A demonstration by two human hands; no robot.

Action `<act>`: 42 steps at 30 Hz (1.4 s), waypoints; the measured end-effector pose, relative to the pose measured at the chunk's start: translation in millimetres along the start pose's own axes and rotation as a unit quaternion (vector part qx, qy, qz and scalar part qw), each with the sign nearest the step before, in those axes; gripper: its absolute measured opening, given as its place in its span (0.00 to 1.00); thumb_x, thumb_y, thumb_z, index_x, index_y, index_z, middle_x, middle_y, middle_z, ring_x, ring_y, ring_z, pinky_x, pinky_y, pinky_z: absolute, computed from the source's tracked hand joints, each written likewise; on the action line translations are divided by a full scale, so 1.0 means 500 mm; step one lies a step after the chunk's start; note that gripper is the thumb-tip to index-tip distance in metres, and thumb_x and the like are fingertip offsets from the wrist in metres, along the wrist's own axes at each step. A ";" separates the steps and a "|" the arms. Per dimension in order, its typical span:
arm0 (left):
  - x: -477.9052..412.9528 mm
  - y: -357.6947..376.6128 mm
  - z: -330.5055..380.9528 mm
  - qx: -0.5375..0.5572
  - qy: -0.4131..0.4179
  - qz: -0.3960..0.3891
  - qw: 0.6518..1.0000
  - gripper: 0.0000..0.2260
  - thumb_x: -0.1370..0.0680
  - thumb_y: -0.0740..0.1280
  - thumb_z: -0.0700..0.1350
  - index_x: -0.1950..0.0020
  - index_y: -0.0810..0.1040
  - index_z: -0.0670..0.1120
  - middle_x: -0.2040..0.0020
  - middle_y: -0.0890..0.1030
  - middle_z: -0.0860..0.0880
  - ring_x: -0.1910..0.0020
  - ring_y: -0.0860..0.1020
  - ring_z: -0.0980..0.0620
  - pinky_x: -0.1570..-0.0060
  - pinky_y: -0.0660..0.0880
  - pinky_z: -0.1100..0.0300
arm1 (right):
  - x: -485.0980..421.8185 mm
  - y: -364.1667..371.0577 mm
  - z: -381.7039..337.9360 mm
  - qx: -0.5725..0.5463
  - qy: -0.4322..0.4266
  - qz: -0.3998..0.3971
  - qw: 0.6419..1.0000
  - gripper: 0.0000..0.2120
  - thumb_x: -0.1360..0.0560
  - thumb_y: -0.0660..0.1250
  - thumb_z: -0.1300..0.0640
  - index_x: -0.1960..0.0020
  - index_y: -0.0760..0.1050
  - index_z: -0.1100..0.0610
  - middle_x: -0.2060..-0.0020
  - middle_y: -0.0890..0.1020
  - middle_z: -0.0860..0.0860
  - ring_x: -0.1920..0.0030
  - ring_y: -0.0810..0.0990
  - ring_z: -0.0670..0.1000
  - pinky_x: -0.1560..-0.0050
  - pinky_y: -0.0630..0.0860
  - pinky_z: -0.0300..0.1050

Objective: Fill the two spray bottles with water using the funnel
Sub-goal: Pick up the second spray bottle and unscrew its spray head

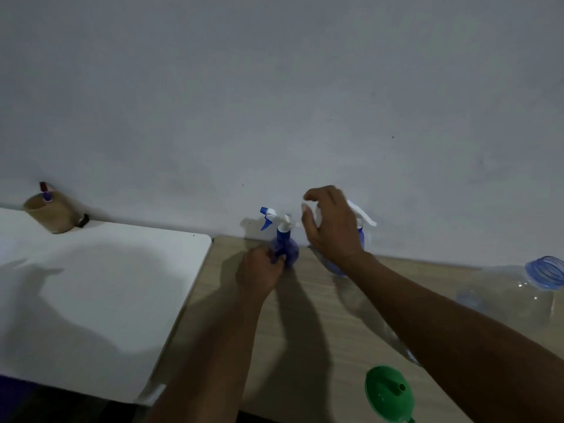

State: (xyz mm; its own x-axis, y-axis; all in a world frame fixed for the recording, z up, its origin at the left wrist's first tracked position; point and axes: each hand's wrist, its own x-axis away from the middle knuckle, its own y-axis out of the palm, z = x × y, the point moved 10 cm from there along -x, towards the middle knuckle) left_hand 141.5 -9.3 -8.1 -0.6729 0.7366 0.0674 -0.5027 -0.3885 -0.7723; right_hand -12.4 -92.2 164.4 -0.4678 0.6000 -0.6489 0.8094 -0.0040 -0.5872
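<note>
Early going: the left hand [261,274] is gripping the first spray bottle [287,247], fingers curling round its body, well beyond the funnel [389,392]. The right hand [332,227] is arching over the second spray bottle [360,235] (gripping? cannot tell). Both spray heads are sitting on, so all the filling is waiting.

Spray bottle [287,250], spray bottle [361,238]: two. Funnel [387,392]: one. Jug [515,297]: one. Cup [50,215]: one. White desk [91,285], wood desk [308,337]: two. Left hand [259,274], right hand [331,228]: two.
</note>
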 end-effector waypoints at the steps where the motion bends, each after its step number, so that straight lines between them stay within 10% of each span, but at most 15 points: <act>1: -0.009 0.000 -0.006 0.013 0.016 -0.005 1.000 0.04 0.20 0.70 0.49 0.52 0.78 0.50 0.58 0.79 0.54 0.58 0.77 0.54 0.55 0.73 0.58 | 0.006 0.044 0.006 -0.001 0.031 -0.057 0.998 0.11 0.22 0.66 0.56 0.41 0.76 0.56 0.45 0.78 0.52 0.46 0.77 0.53 0.48 0.76 0.48; 6: -0.070 0.064 -0.027 0.010 0.114 -0.091 0.989 0.33 0.25 0.73 0.57 0.30 0.71 0.35 0.32 0.74 0.33 0.34 0.75 0.38 0.44 0.78 0.62 | 0.033 0.216 0.067 0.041 0.140 -0.300 0.943 0.20 0.21 0.65 0.54 0.31 0.69 0.57 0.37 0.76 0.57 0.39 0.76 0.58 0.41 0.77 0.53; 8: -0.037 0.044 0.013 0.162 0.105 -0.108 0.975 0.18 0.17 0.62 0.47 0.30 0.71 0.39 0.35 0.77 0.37 0.41 0.78 0.43 0.51 0.80 0.60 | 0.034 0.241 0.082 0.049 0.157 -0.339 0.926 0.15 0.21 0.65 0.53 0.37 0.71 0.57 0.44 0.80 0.57 0.46 0.80 0.58 0.48 0.78 0.53; 11: 0.007 0.042 0.018 0.017 0.135 -0.102 0.985 0.11 0.19 0.68 0.41 0.37 0.77 0.44 0.45 0.81 0.47 0.50 0.79 0.52 0.50 0.76 0.60 | 0.041 0.239 0.087 0.061 0.162 -0.339 0.925 0.11 0.21 0.66 0.53 0.40 0.72 0.56 0.48 0.81 0.56 0.53 0.79 0.56 0.52 0.78 0.51; 26: 0.234 0.064 -0.033 0.176 0.062 -0.113 0.976 0.17 0.36 0.74 0.56 0.51 0.75 0.70 0.50 0.82 0.58 0.49 0.82 0.52 0.49 0.80 0.49 | 0.252 0.059 -0.013 0.021 0.101 -0.340 0.935 0.06 0.20 0.64 0.56 0.45 0.72 0.57 0.58 0.76 0.49 0.60 0.74 0.53 0.61 0.69 0.46; 34: 0.332 0.088 -0.042 0.185 0.041 -0.106 0.976 0.15 0.39 0.68 0.56 0.52 0.80 0.59 0.53 0.85 0.54 0.52 0.83 0.49 0.51 0.81 0.46 | 0.356 0.000 -0.048 0.002 0.095 -0.292 0.952 0.09 0.24 0.67 0.53 0.47 0.73 0.55 0.56 0.80 0.50 0.60 0.76 0.53 0.61 0.71 0.48; 42: 0.361 0.094 -0.042 0.133 0.024 -0.093 0.986 0.17 0.31 0.71 0.35 0.46 0.82 0.51 0.47 0.85 0.52 0.46 0.81 0.50 0.46 0.79 0.51 | 0.366 0.025 -0.043 0.145 0.107 -0.324 0.929 0.18 0.26 0.69 0.45 0.44 0.71 0.57 0.50 0.78 0.54 0.53 0.78 0.56 0.59 0.69 0.46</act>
State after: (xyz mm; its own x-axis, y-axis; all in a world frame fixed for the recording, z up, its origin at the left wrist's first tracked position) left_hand 7.8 117.2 -45.5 -0.5325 0.8319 0.1561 -0.7435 -0.3715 -0.5561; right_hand -80.2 34.9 48.7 -0.7175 0.6963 -0.0206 0.2383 0.2176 -0.9465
